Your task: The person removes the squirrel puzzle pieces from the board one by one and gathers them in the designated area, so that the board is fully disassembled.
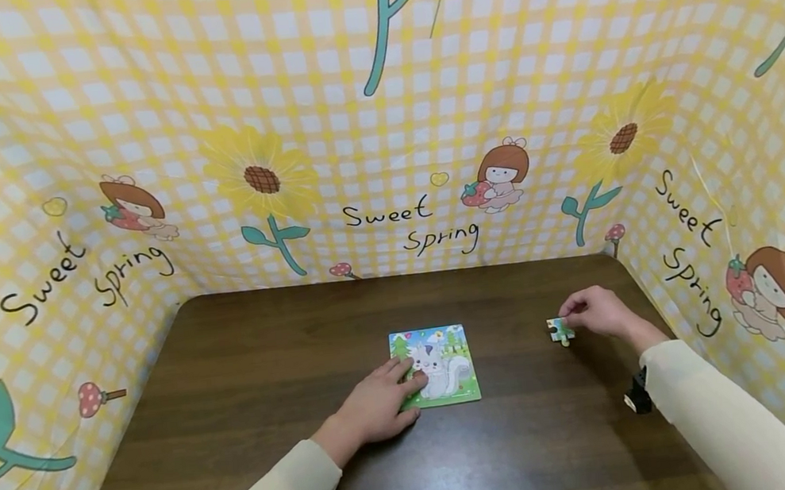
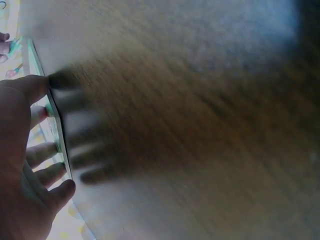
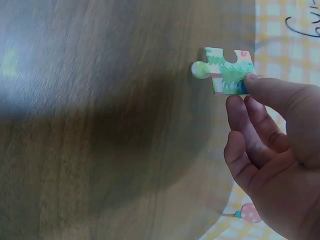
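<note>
A square picture board [image 1: 448, 363] printed with a grey-white squirrel, trees and grass lies on the table in the head view. My left hand [image 1: 376, 402] rests on its left side, fingers extended over the picture. In the left wrist view its fingertips lie along the board's edge [image 2: 61, 127]. Off to the right, my right hand [image 1: 604, 310] pinches a jigsaw puzzle piece [image 1: 559, 330] at one corner. Seen from the right wrist, the piece [image 3: 227, 72] shows a green tree and a rounded tab, with the thumb on its face and the other fingers loosely bent below.
The dark wooden table [image 1: 253, 355] has rounded back corners. Yellow checked cloth [image 1: 367, 144] printed with flowers, girls and words stands up behind it and along both sides. A black wrist device [image 1: 638, 393] sits at the right sleeve.
</note>
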Demonstrator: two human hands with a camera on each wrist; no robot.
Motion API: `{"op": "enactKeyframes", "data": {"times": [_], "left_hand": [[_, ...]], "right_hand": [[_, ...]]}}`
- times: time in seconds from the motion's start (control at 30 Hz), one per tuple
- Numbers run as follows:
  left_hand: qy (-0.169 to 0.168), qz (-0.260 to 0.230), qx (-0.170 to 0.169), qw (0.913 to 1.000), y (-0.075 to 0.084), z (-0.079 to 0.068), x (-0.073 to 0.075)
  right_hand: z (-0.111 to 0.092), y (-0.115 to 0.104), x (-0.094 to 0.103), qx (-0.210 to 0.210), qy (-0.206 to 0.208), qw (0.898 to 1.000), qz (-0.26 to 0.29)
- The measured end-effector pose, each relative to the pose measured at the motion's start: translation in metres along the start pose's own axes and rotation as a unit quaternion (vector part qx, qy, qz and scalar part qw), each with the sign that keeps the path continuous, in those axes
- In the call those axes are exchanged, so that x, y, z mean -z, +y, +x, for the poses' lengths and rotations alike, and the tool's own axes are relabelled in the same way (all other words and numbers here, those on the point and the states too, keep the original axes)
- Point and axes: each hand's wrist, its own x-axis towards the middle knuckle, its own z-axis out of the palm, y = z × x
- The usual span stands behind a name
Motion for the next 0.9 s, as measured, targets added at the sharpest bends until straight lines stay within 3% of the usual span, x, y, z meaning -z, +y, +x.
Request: {"op": "enactKeyframes", "data": {"times": [0.53, 0.9], "left_hand": [[0.002, -0.023, -0.002, 0.9997, -0.003, -0.001, -0.003], [0.004, -0.024, -0.007, 0.9997, -0.005, -0.001, -0.002]], "right_hand": [[0.004, 0.02, -0.008, -0.055, -0.007, 0.998, -0.031], [0.009, 0.022, -0.01, -0.054, -0.009, 0.997, -0.049]]}}
